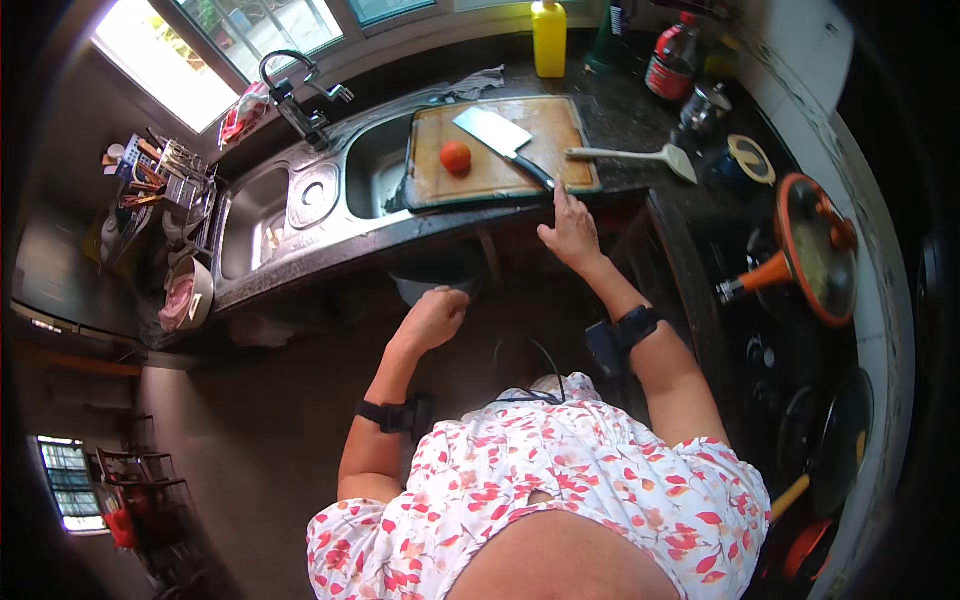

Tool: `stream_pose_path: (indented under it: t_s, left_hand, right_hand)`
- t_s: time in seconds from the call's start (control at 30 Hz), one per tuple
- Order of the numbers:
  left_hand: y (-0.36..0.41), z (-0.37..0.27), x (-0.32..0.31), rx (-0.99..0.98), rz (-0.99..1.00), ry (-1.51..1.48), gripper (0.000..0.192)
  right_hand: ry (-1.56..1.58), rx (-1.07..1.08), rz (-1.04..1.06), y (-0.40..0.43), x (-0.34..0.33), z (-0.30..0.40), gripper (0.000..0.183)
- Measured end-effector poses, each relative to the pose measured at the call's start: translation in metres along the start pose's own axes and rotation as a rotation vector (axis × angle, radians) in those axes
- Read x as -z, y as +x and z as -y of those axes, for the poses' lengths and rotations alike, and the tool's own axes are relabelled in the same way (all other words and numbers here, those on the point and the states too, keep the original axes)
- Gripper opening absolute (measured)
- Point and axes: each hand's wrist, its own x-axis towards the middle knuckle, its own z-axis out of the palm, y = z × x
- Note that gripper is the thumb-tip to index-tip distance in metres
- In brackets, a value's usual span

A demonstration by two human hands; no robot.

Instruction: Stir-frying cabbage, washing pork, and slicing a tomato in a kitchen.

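Note:
A wooden cutting board [510, 180] lies partly over the right sink basin. On it rest a tomato [455, 157] and a cleaver [495, 130], whose blade points to the far left. My right hand [574, 229] is at the near edge of the board. Its index finger reaches the end of the cleaver's black handle [534, 171], and the thumb stands apart; I cannot tell whether the fingertip touches. My left hand [433, 320] is held in front of the counter, fingers curled, with nothing visible in it.
A white spatula [637, 154] lies right of the board. A lidded orange pan [814, 247] sits on the stove. Beyond the board stand a yellow bottle [550, 41] and a red-labelled bottle [671, 64]. Left are a faucet [300, 112], a dish rack [184, 187] and a bowl with meat [196, 296].

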Motion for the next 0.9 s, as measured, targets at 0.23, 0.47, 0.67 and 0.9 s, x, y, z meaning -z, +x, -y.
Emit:
stream_pose_path:
  t_s: [0.23, 0.47, 0.67, 0.9]
  left_hand:
    - [0.033, -0.011, 0.003, 0.135, -0.313, -0.085, 0.025]
    - [0.071, 0.003, 0.009, 0.259, -0.391, 0.028, 0.052]
    - [0.099, 0.01, 0.012, 0.26, -0.262, 0.039, 0.067]
    - [0.108, 0.013, 0.004, 0.177, -0.245, 0.086, 0.057]
  right_hand:
    - [-0.238, -0.287, 0.32, 0.042, -0.011, 0.007, 0.089]
    - [-0.386, -0.24, 0.342, 0.042, -0.051, 0.011, 0.084]
    - [-0.064, -0.355, 0.197, 0.055, -0.007, -0.001, 0.059]
    - [1.003, -0.622, 0.189, 0.033, 0.054, 0.0, 0.015]
